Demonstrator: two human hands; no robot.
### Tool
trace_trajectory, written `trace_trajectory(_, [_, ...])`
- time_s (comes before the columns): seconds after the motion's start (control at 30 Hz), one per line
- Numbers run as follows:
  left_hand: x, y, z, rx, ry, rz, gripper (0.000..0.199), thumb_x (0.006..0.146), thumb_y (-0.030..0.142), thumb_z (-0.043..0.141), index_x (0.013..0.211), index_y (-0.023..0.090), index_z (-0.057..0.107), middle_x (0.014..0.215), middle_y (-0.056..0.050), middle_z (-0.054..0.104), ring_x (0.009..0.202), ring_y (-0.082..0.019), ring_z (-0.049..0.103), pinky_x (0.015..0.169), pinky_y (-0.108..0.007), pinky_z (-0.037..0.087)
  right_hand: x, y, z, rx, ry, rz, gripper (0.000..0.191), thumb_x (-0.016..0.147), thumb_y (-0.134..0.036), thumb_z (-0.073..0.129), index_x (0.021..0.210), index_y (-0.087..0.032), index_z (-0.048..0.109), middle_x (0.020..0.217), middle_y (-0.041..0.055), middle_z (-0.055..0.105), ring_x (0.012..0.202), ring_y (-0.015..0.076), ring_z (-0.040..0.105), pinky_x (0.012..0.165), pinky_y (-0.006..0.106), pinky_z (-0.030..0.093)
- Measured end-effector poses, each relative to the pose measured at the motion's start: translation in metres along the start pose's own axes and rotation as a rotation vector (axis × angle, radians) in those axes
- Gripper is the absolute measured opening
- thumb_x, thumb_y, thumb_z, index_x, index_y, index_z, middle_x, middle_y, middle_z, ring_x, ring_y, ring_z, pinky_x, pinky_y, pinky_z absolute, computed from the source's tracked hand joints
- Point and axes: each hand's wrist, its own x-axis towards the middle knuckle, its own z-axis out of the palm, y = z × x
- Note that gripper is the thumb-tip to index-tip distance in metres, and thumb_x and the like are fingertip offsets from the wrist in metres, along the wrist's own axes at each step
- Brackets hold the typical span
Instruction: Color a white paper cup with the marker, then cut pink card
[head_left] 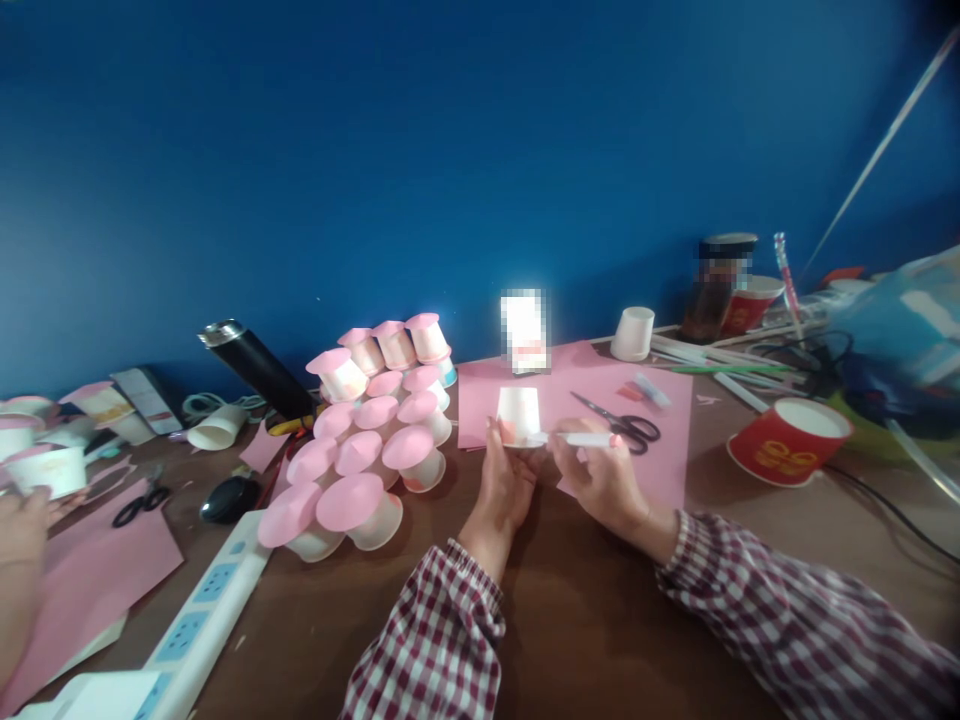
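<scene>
A white paper cup (pixel 517 412), bottom side up, is held by my left hand (pixel 504 480), whose fingers close round its lower part. In my right hand (pixel 600 480) is a white marker pen (pixel 581 439), lying nearly level with its tip close to the cup's side; I cannot tell if it touches. Orange-pink marks show faintly near the cup's rim. Behind both hands lie pink paper sheets (pixel 487 385) with dark-handled scissors (pixel 634 428) and a small clear packet (pixel 651 390). Left of my left hand stand several upturned cups (pixel 375 520) topped with pink paper discs (pixel 360 499).
Another white cup (pixel 633 334) stands at the back, near some straws (pixel 720 350). A red paper tub (pixel 787 442) is on the right. On the left are a black flask (pixel 259 370), a mouse (pixel 229 498) and a power strip (pixel 202 610). Another person's hand (pixel 26 530) holds a cup (pixel 56 470) at far left.
</scene>
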Motion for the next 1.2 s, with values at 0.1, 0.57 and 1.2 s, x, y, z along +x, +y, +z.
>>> trace_trajectory(0.1, [-0.0007, 0.0001, 0.0012, -0.007, 0.003, 0.003, 0.043, 0.089, 0.049, 0.044, 0.097, 0.012, 0.064, 0.088, -0.009, 0.069, 0.078, -0.017, 0.065, 0.074, -0.028, 0.051, 0.0002, 0.0, 0.0001, 0.001, 0.004, -0.009, 0.012, 0.091, -0.021, 0.048, 0.088, -0.018, 0.059, 0.082, 0.006, 0.067, 0.075, 0.0191, 0.064, 0.07, 0.03, 0.051])
trace_trajectory(0.57, [-0.0008, 0.0, 0.0016, -0.006, -0.007, 0.0, 0.043, 0.089, 0.049, 0.045, 0.099, 0.012, 0.064, 0.089, -0.009, 0.069, 0.079, -0.017, 0.064, 0.074, -0.029, 0.051, -0.0002, -0.0001, 0.0012, -0.003, 0.015, 0.01, 0.012, 0.091, -0.021, 0.048, 0.086, -0.018, 0.059, 0.08, 0.005, 0.066, 0.071, 0.0176, 0.063, 0.067, 0.028, 0.05])
trace_trajectory(1.2, [0.0, -0.0006, 0.001, -0.044, 0.022, 0.003, 0.043, 0.09, 0.048, 0.042, 0.096, 0.011, 0.064, 0.081, -0.008, 0.07, 0.07, -0.016, 0.066, 0.068, -0.027, 0.05, -0.0049, 0.0032, 0.004, 0.066, -0.067, 0.059, 0.015, 0.091, -0.021, 0.046, 0.082, -0.019, 0.058, 0.081, 0.0045, 0.067, 0.065, 0.0149, 0.063, 0.062, 0.025, 0.049])
